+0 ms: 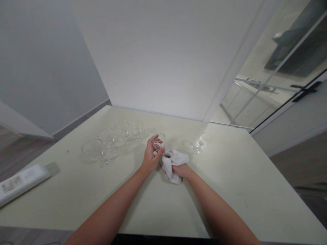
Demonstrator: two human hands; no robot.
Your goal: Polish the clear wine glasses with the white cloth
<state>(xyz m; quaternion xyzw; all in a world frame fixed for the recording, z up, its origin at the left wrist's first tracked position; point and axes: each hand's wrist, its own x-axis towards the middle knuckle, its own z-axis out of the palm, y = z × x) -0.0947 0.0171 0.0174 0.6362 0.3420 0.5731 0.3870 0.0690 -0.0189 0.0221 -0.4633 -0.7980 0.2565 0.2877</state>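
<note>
My left hand (151,156) is wrapped round the bowl of a clear stemmed glass (159,139), held above the middle of the table. My right hand (181,169) grips a white cloth (176,158) close to the lower part of that glass. Folds of the cloth cover most of my right fingers and the glass's foot. To the right stands one clear stemmed glass (204,139) by itself. Several more stemmed glasses are grouped on the left, with the nearest glass (92,150) at the front of the group.
A pale table (143,211) spans the view, its far edge against a white wall (158,61). At the left edge lies a white box-like package (24,182). Beyond the right side is a glass-paned door (265,81) with a black handle (306,91).
</note>
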